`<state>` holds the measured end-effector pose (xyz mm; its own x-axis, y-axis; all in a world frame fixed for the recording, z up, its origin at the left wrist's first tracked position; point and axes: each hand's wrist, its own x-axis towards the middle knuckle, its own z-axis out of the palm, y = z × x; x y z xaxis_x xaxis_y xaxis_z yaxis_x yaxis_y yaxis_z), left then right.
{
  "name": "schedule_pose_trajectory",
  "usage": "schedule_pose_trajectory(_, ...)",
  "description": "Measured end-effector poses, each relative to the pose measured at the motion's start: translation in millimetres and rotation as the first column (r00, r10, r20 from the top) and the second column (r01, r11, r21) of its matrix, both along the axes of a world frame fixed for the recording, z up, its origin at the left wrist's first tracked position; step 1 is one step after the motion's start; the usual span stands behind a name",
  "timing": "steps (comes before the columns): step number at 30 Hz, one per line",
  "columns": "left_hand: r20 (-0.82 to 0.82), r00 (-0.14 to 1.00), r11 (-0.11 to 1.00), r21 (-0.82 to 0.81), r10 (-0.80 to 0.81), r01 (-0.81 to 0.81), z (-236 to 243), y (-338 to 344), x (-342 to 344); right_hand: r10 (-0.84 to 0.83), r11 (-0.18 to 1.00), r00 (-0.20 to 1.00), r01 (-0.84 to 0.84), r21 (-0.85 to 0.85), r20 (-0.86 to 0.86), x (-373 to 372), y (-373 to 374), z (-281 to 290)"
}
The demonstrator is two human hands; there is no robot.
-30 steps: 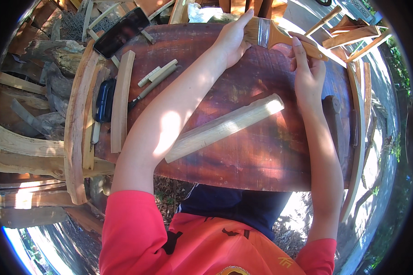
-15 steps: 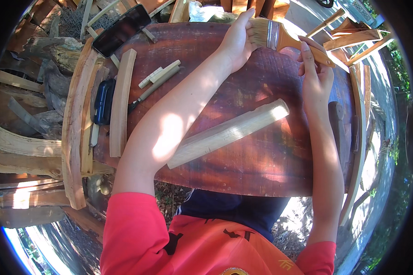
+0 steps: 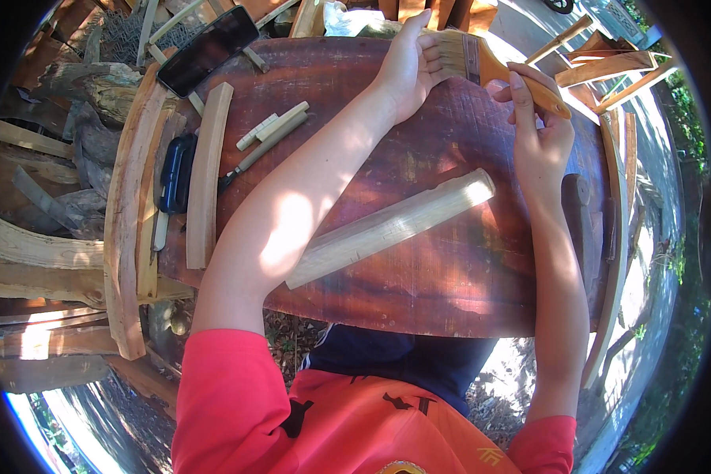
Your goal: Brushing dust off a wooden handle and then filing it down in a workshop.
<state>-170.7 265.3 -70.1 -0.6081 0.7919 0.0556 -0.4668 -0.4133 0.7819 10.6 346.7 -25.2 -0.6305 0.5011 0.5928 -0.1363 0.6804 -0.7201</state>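
Over the far edge of the dark red-brown wooden table, my right hand (image 3: pixel 539 118) grips the orange wooden handle of a wide paintbrush (image 3: pixel 494 65). The brush lies nearly level, its pale bristles pointing left. My left hand (image 3: pixel 407 71) meets the bristle tips, its thumb raised and its fingers stretched along them, not closed round the brush. Below the hands, a pale wooden stick (image 3: pixel 395 229) rests slantwise on the tabletop (image 3: pixel 419 296). Left of my left forearm lie a short light wooden piece (image 3: pixel 272 126) and a slim grey-handled tool (image 3: pixel 265 150).
Along the table's left side are a curved wooden strip (image 3: pixel 209 178), a dark blue case (image 3: pixel 178 174) and a black phone (image 3: pixel 208 51). A dark wooden tool (image 3: pixel 578 213) lies at the right. Scrap timber (image 3: pixel 43 253) is piled beyond the left edge.
The paintbrush has turned slightly in my right hand, and its metal band now looks darker. My left hand remains at the bristles, nearly unmoved.
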Motion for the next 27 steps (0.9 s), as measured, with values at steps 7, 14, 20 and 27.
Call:
schedule_pose_trajectory(7, 0.129, 0.986, 0.994, 0.014, -0.109, 0.108, 7.9, -5.1, -1.2, -0.038, 0.999, 0.999, 0.039, 0.028, -0.014, -0.3, -0.8, -0.3)
schedule_pose_trajectory(14, 0.151, 0.984, 0.994, -0.032, -0.094, 0.1, 5.6, -3.1, -3.7, -0.074, 0.997, 0.997, 0.074, 0.03, -0.013, 0.0, 2.2, -1.8)
schedule_pose_trajectory(20, 0.137, 0.984, 0.993, -0.009, -0.113, 0.115, 0.7, -3.0, -5.9, -0.092, 0.994, 0.996, 0.092, 0.059, -0.005, 0.3, 3.2, -2.2)
schedule_pose_trajectory(27, 0.104, 0.985, 0.99, -0.001, -0.139, 0.14, 2.8, -5.0, -4.7, -0.086, 0.994, 0.996, 0.086, 0.063, -0.005, -1.6, 3.1, -4.6)
